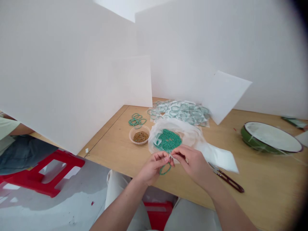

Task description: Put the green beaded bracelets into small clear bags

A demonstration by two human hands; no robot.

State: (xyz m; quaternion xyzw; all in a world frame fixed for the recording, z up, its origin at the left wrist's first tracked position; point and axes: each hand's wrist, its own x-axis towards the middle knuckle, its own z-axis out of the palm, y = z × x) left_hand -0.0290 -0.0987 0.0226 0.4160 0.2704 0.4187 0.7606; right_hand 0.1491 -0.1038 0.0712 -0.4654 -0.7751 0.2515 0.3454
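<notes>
My left hand [153, 166] is closed in a pinch on a green beaded bracelet [164, 173], whose loop hangs below the fingers. My right hand [193, 163] is also closed, its fingertips almost touching the left ones. It pinches the pale cord [170, 155] at the bracelet's top; the fine ends are too small to make out. Just beyond both hands lies an open clear plastic bag [190, 130] with loose green beads [170, 140] in it. To its left stands a small plastic bowl [131, 137] holding brown-gold beads [141, 137].
Finished-looking green bracelets [137, 120] lie behind the bowl. Bagged bracelets [180, 110] are heaped at the back. Thread snips [231, 182] rest right of my right hand, near white plastic sleeves [225, 159]. A green-sided enamel basin [271, 138] stands far right. White panels [178, 51] border the table.
</notes>
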